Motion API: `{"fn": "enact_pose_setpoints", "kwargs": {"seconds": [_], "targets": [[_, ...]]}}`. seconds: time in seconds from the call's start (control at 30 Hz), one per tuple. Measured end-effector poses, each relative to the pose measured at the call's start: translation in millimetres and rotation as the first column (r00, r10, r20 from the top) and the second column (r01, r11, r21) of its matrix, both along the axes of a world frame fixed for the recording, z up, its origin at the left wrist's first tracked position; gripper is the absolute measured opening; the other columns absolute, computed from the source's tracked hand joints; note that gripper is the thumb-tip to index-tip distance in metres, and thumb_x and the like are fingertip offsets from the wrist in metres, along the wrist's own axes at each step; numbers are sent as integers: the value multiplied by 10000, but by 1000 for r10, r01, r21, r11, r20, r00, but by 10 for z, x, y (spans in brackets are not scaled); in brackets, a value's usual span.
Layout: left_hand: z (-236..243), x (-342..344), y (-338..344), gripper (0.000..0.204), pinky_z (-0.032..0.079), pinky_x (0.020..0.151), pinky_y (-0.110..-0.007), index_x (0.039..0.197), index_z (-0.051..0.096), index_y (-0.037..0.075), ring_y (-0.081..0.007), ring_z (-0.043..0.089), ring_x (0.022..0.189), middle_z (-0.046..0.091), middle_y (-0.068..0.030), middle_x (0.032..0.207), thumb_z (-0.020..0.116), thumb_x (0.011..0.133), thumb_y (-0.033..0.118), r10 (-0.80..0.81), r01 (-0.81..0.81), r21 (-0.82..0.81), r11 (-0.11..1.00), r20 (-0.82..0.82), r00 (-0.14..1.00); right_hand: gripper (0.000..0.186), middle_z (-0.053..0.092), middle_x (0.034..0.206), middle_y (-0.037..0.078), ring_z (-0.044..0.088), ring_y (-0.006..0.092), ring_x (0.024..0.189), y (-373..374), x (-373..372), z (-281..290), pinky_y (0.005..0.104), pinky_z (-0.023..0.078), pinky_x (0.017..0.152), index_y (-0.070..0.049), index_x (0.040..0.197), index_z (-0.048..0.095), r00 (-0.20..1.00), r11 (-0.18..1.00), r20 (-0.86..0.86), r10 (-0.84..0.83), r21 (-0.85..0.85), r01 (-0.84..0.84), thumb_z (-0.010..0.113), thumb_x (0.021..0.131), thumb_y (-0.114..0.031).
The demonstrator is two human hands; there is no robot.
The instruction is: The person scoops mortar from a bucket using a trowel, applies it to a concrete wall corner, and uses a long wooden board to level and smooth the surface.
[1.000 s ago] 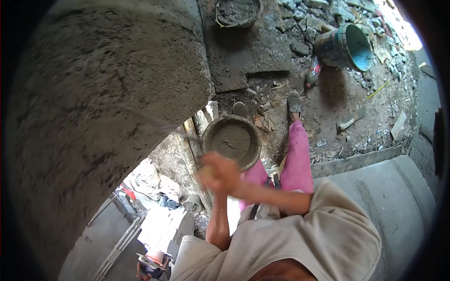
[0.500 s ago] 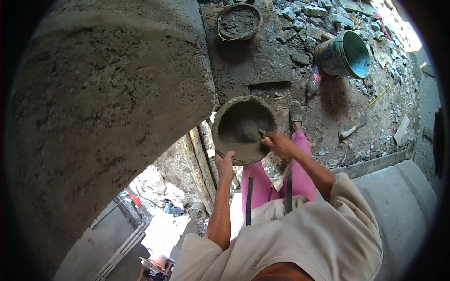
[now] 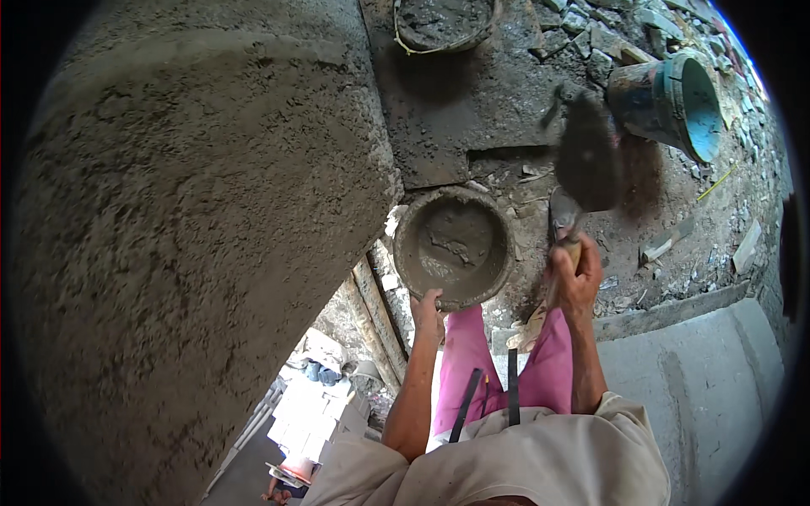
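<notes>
My right hand (image 3: 577,274) is closed around the handle of a mason's trowel (image 3: 588,164). The dark blade points away from me, smeared by motion. Grey wet matter shows blurred at its far tip; whether it still touches the blade I cannot tell. My left hand (image 3: 429,314) grips the near rim of a round, mortar-caked tub (image 3: 405,270), thumb over the edge. Wet grey mortar (image 3: 456,240) lies in the bottom of that tub. To the left rises a large wall face (image 3: 211,194) covered with rough, damp mortar.
A second tub (image 3: 491,32) of mortar stands at the far edge. A bucket (image 3: 645,99) with a blue inside lies on its side at the far right, near broken rubble (image 3: 591,63). Wooden poles (image 3: 371,312) lean below the wall. Another person (image 3: 277,493) shows at lower left.
My right hand has come out of the tub and swung right, lifting the trowel into the open. My left hand stays on the rim. The view has shifted, and the tub's mortar looks lower.
</notes>
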State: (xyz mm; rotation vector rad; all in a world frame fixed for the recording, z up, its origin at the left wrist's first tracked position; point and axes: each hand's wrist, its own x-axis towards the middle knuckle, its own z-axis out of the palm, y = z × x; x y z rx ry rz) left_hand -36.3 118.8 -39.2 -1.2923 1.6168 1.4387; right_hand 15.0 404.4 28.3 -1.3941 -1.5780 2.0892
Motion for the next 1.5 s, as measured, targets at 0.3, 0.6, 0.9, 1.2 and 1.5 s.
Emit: {"fn": "enact_pose_setpoints", "kwargs": {"seconds": [0.3, 0.6, 0.9, 1.2, 1.5], "targets": [[96, 298, -448, 585, 537, 670, -349, 1294, 437, 58, -227, 614, 903, 563, -121, 1115, 669, 759, 110, -176, 174, -85, 981, -19, 984, 358, 607, 940, 104, 624, 260, 842, -1763, -1893, -433, 365, 498, 726, -55, 1108, 503, 970, 975, 100, 222, -40, -219, 645, 896, -305], [165, 493, -803, 644, 575, 622, -417, 1306, 400, 78, -259, 622, 909, 556, -146, 1145, 656, 717, 23, -262, 267, -140, 953, 54, 963, 436, 641, 964, 120, 666, 284, 791, -1075, -540, 928, 371, 543, 669, -100, 1145, 568, 912, 900, -131, 388, 268, -345, 757, 804, -296], [531, -65, 130, 573, 510, 865, -341, 1286, 463, -25, -260, 596, 1012, 569, -155, 1206, 647, 747, 37, -399, 356, -204, 912, -245, 884, 240, 590, 878, 182, 651, 377, 673, -185, 250, -58, 468, 528, 549, -57, 1044, 483, 411, 289, 616, 672, 293, -911, 563, 934, -256], [244, -374, 486, 560, 453, 940, -335, 1306, 463, -21, -243, 576, 1069, 577, -135, 1229, 621, 770, 16, -401, 394, -75, 916, -226, 888, 353, 548, 668, 58, 560, 149, 521, 95, 233, -818, 312, 442, 469, -22, 870, 564, 670, 636, 57, 741, -382, -671, 565, 954, -365], [-722, -407, 246, 724, 596, 795, -480, 1375, 321, 113, -315, 594, 1030, 487, -158, 1224, 659, 738, 42, 12, -9, 137, 991, -17, 1000, 239, 553, 731, -1, 522, 76, 540, 246, 127, -671, 234, 434, 485, -37, 1012, 575, 980, 848, -10, 197, -500, -176, 628, 939, -258]]}}
